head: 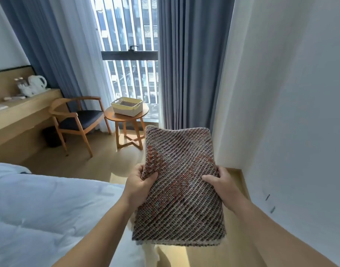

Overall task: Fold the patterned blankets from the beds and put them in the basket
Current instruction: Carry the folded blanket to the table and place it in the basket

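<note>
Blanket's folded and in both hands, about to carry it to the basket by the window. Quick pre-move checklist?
1. Both hands gripping: left hand and right hand clamp the folded blanket at its sides: ok.
2. Fold holding: compact rectangle, edges together: ok.
3. Basket reachable: on the round table, top open: ok.
4. Room in basket: something dark inside, depth unclear: cannot tell.
5. Floor path past the bed: visible part looks clear: ok.

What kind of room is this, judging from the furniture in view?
Probably a hotel room: a bed with white bedding, a long wooden desk holding a white kettle, and a chair beside a small round table by the curtained window.
</note>
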{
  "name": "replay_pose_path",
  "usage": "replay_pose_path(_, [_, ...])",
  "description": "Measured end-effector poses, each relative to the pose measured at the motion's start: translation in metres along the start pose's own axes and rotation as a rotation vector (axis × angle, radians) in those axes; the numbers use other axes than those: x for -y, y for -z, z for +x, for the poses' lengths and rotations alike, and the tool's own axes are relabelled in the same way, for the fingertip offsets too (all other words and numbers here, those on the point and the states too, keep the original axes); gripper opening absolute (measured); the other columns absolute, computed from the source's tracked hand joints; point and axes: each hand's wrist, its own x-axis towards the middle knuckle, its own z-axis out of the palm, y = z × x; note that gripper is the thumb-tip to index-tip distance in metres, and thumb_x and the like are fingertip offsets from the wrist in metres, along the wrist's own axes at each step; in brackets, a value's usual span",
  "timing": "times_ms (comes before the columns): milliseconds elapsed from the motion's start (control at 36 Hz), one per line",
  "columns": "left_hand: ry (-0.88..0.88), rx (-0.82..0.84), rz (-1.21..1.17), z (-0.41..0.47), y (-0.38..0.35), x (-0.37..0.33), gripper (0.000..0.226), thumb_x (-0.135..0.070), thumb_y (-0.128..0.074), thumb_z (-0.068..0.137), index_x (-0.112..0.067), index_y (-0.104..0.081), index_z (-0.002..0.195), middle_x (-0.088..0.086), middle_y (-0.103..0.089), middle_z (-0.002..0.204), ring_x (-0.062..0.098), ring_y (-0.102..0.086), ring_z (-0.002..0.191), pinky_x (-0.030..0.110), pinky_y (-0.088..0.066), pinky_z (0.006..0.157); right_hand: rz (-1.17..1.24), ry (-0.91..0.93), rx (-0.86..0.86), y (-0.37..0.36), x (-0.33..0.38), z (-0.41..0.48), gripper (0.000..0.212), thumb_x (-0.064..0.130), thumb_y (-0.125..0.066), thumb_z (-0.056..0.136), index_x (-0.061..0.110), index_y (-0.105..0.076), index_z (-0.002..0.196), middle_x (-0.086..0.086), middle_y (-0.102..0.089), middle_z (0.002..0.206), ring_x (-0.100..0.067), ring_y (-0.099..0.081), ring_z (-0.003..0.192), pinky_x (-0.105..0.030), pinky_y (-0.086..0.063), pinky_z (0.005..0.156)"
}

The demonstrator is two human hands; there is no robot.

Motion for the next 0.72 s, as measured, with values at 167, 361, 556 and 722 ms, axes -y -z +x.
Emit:
replay_pose_path(167, [-0.008, 0.065, -0.04, 0.067, 0.004, 0.007, 0.022, -0.018, -0.07, 0.085, -0.016, -0.056, 0.102, 0.003, -0.07, 0.098, 0.02, -0.067, 0.092, 0.032, -0.054, 0.076, -0.071, 0.019, -0.106, -0.013, 0.017, 0.05, 0.055, 0.042, -0.075, 0.068, 0.022, -0.055, 0.116, 0.001, -0.067, 0.107, -0.018, -0.067, 0.094, -0.042, -0.056, 0.085])
replay_pose_path(361, [0.007, 0.092, -0.132, 0.144, 0.025, 0.007, 0.018, -0.013, -0.068, 0.086, -0.02, -0.058, 0.099, 0.003, -0.072, 0.097, 0.021, -0.069, 0.091, 0.041, -0.055, 0.082, -0.14, 0.115, -0.202, -0.041, 0.051, 0.106, 0.037, 0.027, -0.071, 0.082, 0.02, -0.052, 0.112, 0.007, -0.061, 0.098, -0.003, -0.058, 0.083, -0.016, -0.039, 0.058])
replay_pose_path(556, [0.032, 0.099, -0.209, 0.205, 0.027, 0.01, 0.018, -0.006, -0.065, 0.087, -0.013, -0.057, 0.103, 0.007, -0.071, 0.098, 0.02, -0.07, 0.087, 0.028, -0.055, 0.068, -0.062, 0.089, -0.154, -0.053, 0.061, 0.174, 0.047, 0.029, -0.073, 0.074, 0.019, -0.056, 0.117, -0.001, -0.068, 0.107, -0.019, -0.067, 0.095, -0.043, -0.055, 0.087])
replay_pose_path(722, [0.064, 0.086, -0.192, 0.265, 0.011, 0.016, 0.023, -0.006, -0.064, 0.088, -0.012, -0.054, 0.108, 0.005, -0.07, 0.1, 0.015, -0.07, 0.085, 0.022, -0.055, 0.065, -0.04, 0.105, -0.074, -0.047, 0.056, 0.249, 0.03, 0.026, -0.07, 0.075, 0.031, -0.065, 0.105, 0.005, -0.073, 0.101, -0.017, -0.069, 0.093, -0.045, -0.055, 0.086])
